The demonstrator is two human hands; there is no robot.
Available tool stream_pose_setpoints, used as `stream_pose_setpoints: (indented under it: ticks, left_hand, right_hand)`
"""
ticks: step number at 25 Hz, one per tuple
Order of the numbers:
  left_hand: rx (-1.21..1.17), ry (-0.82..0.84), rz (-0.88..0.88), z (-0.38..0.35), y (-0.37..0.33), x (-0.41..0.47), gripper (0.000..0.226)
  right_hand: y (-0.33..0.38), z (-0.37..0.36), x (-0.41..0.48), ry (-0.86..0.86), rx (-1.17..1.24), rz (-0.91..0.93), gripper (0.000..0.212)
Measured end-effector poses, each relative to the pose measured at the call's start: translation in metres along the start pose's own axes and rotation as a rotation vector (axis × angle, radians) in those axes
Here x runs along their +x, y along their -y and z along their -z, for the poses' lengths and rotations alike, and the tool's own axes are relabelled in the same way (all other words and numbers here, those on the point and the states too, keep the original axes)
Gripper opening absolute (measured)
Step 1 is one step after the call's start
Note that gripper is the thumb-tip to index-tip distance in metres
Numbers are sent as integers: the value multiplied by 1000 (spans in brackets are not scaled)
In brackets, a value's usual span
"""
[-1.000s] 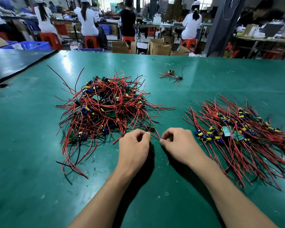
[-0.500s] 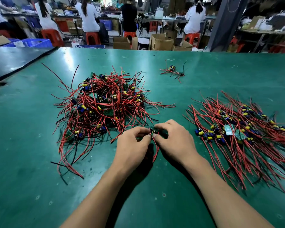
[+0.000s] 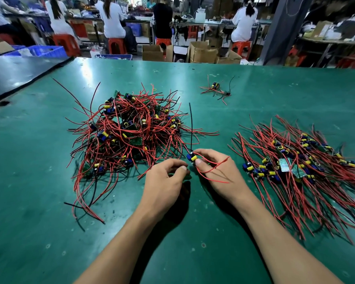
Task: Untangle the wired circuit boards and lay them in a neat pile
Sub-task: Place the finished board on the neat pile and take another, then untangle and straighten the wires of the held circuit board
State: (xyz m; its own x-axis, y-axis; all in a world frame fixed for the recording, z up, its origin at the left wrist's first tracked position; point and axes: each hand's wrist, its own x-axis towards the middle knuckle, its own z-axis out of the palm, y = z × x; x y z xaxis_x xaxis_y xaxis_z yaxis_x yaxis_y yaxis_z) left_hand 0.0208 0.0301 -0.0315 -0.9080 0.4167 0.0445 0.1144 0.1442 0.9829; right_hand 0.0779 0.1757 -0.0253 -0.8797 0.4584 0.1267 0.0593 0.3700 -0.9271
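Head view: my right hand (image 3: 215, 171) pinches one board (image 3: 191, 156); left hand (image 3: 164, 181) curls, hold unclear. Neat pile (image 3: 295, 167) rivals tangled heap (image 3: 127, 136): I judge halfway.

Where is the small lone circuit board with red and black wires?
In head view, the lone circuit board lies far back, right of centre, on the green table, beyond the tangled heap and sorted pile.

This is an electronics assembly workshop. A wide green-matted desk (image 3: 49, 191) carries heaps of wired circuit boards (image 3: 131, 130). Behind it, people in white tops (image 3: 113, 19) sit on red stools (image 3: 116, 45) at long cluttered benches, with cardboard boxes (image 3: 203, 52) and blue crates (image 3: 45, 51) nearby.
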Motion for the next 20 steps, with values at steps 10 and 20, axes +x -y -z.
stream_pose_setpoints:
  ticks: [10,20]
  left_hand:
    - [-186,25,40,3,1,4,10]
    - [-229,99,49,7,1,7,20]
  right_hand:
    - [0,-5,-3,174,149,23,24]
    - [-1,-4,-2,82,154,-9,18]
